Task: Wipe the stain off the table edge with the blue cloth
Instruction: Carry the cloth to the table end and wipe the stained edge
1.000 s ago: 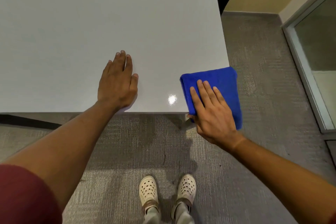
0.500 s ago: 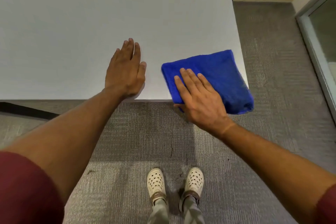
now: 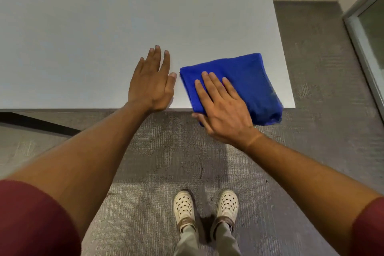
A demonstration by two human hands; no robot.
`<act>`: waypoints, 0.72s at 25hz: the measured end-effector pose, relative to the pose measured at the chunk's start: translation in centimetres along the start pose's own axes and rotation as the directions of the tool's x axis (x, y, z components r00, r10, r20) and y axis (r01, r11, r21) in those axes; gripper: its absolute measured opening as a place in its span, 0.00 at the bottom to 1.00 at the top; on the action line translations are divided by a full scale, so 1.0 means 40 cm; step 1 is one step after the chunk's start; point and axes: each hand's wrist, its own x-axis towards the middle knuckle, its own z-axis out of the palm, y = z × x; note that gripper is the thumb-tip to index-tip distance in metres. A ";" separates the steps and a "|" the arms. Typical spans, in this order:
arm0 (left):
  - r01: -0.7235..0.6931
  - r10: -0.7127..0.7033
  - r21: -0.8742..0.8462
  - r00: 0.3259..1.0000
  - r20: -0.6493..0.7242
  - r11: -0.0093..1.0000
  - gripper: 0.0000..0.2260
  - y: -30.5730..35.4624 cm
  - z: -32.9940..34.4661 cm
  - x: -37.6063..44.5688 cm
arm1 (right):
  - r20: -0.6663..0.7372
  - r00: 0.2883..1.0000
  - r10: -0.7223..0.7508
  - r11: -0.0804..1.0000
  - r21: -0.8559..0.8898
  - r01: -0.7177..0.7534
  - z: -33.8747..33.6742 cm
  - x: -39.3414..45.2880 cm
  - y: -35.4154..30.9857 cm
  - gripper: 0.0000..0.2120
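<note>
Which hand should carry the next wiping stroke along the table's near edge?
Right. The right hand already lies flat on the blue cloth, which overhangs the near edge of the table. The left hand rests bare on the tabletop beside it, likely bracing.

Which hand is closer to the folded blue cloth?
Right. The right hand presses flat on the folded blue cloth; the left hand lies flat on the white table beside it, not touching.

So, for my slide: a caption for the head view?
Right hand presses blue cloth over table edge; left hand rests flat beside it.
</note>
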 end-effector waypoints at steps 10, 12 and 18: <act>-0.002 0.002 0.027 1.000 0.002 1.000 0.28 -0.006 0.010 -0.019 | 0.058 0.993 0.104 0.994 0.012 -0.104 -0.013 0.015 -0.056 0.36; -0.021 0.021 0.029 1.000 -0.007 0.999 0.28 -0.010 0.010 -0.020 | 0.044 0.995 0.091 0.995 0.038 -0.093 -0.013 0.039 -0.108 0.38; -0.018 0.019 0.025 0.999 -0.029 1.000 0.29 -0.008 0.013 -0.021 | 0.045 0.985 0.166 0.986 0.012 -0.167 -0.019 -0.048 -0.016 0.36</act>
